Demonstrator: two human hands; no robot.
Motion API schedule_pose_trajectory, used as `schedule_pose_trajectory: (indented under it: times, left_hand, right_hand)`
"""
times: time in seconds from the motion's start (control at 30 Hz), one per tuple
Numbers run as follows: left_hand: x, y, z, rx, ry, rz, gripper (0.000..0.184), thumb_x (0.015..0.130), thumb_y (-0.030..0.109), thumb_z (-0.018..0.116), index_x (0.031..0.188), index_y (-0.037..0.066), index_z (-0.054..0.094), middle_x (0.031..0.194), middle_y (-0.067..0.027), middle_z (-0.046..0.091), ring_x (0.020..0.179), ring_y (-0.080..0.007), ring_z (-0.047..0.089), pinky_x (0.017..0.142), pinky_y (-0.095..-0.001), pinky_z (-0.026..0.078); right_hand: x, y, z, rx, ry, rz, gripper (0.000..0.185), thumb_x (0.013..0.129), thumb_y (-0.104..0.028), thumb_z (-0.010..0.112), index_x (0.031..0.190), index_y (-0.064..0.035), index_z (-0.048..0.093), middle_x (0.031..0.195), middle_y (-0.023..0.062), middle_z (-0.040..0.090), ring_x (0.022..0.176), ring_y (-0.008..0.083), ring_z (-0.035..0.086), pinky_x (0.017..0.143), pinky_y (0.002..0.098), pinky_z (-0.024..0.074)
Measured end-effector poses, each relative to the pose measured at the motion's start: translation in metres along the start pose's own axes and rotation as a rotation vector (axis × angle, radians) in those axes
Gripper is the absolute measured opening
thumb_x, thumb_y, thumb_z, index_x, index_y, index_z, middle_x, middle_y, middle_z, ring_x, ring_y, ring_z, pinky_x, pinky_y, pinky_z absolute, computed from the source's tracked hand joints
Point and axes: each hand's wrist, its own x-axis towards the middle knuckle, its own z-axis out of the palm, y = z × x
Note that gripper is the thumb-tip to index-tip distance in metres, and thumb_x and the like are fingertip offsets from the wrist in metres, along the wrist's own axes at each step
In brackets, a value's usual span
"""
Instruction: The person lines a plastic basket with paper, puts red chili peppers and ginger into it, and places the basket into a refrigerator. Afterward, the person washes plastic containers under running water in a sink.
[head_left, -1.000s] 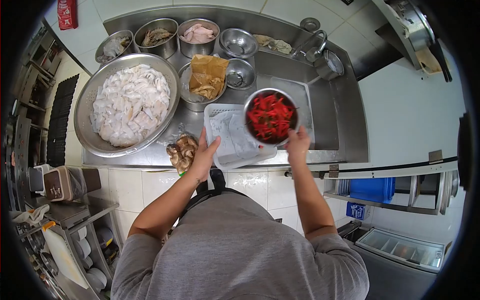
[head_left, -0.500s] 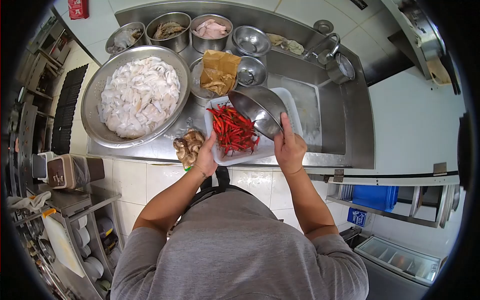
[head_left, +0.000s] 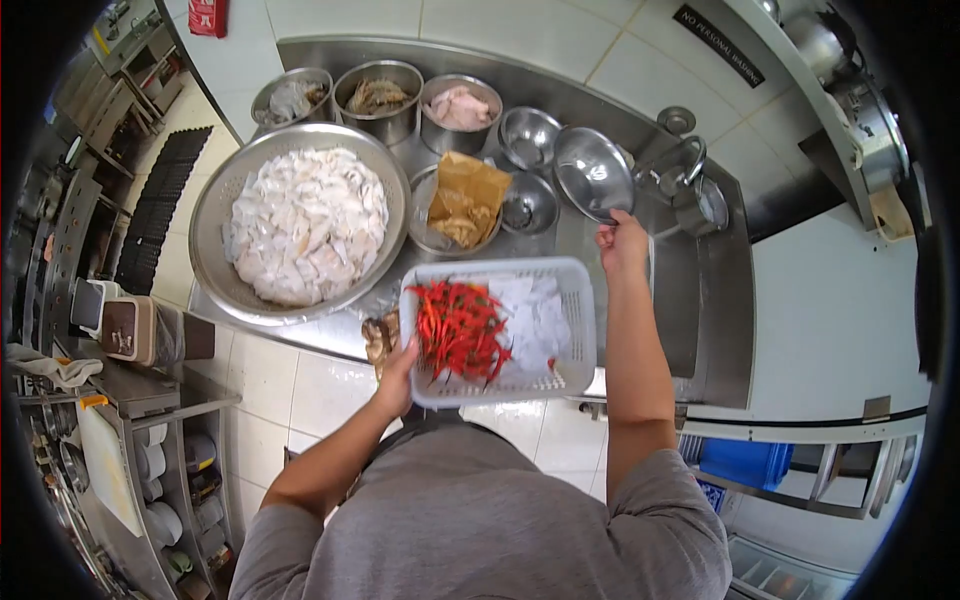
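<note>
My left hand (head_left: pixel 398 380) grips the left edge of a white plastic basket (head_left: pixel 583 340), its fingers partly hidden by the rim. Red chilies (head_left: pixel 460 332) fill the basket's left part, and flat white pieces (head_left: pixel 537 322) that I cannot identify lie on the right. My right hand (head_left: pixel 624 243) is closed on the rim of a steel bowl (head_left: pixel 594 170), tilted up beyond the basket with its shiny inside showing. Brown mushrooms (head_left: pixel 378 340) lie on the counter beside my left hand, partly covered by the basket.
A large colander (head_left: pixel 203 225) of white cut pieces stands left. Behind are steel pots, including one with shrimp (head_left: pixel 378 97) and one with pale pink meat (head_left: pixel 460 108). Small steel bowls (head_left: pixel 528 137) and a brown paper bag (head_left: pixel 468 185) sit mid-counter. The sink tap (head_left: pixel 690 160) is right.
The steel bowl has moved from over the basket up to the right, uncovering the white pieces. The basket has come nearer my body, the chilies still in it.
</note>
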Motion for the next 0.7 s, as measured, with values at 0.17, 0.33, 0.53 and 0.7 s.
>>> schedule_pose_trajectory:
  times: [0.17, 0.33, 0.53, 0.7]
  left_hand:
    - [-0.055, 0.045, 0.035, 0.16, 0.072, 0.131, 0.069, 0.095, 0.046, 0.048, 0.144, 0.002, 0.029, 0.142, -0.0122, 0.042, 0.131, -0.0258, 0.04, 0.109, -0.0406, 0.03]
    - [-0.077, 0.086, 0.046, -0.006, 0.173, 0.225, 0.07, 0.096, 0.053, 0.041, 0.142, 0.002, 0.031, 0.141, -0.0145, 0.043, 0.128, -0.0279, 0.044, 0.107, -0.0434, 0.034]
    - [-0.072, 0.108, 0.05, 0.006, 0.22, 0.447, 0.064, 0.099, 0.049, 0.035, 0.142, 0.003, 0.031, 0.138, -0.0139, 0.045, 0.126, -0.0272, 0.045, 0.107, -0.0437, 0.034]
    - [-0.062, 0.107, 0.053, -0.207, 0.138, 0.335, 0.061, 0.098, 0.047, 0.039, 0.143, 0.005, 0.032, 0.138, -0.0133, 0.046, 0.128, -0.0269, 0.044, 0.108, -0.0434, 0.033]
  right_hand:
    - [0.083, 0.016, 0.049, -0.119, -0.108, 0.019, 0.016, 0.089, -0.008, 0.056, 0.098, -0.003, 0.044, 0.064, 0.0091, 0.052, 0.046, 0.0174, 0.049, 0.04, 0.0305, 0.0383]
    - [0.064, 0.016, 0.068, -0.612, -0.264, 0.068, 0.063, 0.094, -0.038, 0.056, 0.14, -0.0045, 0.03, 0.083, 0.0132, 0.065, 0.061, 0.0183, 0.06, 0.052, 0.0314, 0.0504]
    - [-0.049, 0.109, -0.004, -1.161, -0.844, -0.289, 0.034, 0.085, -0.016, 0.063, 0.116, -0.0028, 0.062, 0.091, 0.008, 0.069, 0.084, 0.0201, 0.065, 0.08, 0.0363, 0.0506]
    - [-0.167, 0.251, 0.0, -1.238, -1.103, -0.731, 0.053, 0.077, -0.039, 0.071, 0.119, -0.0087, 0.059, 0.116, 0.0213, 0.058, 0.113, 0.033, 0.054, 0.095, 0.0471, 0.0412]
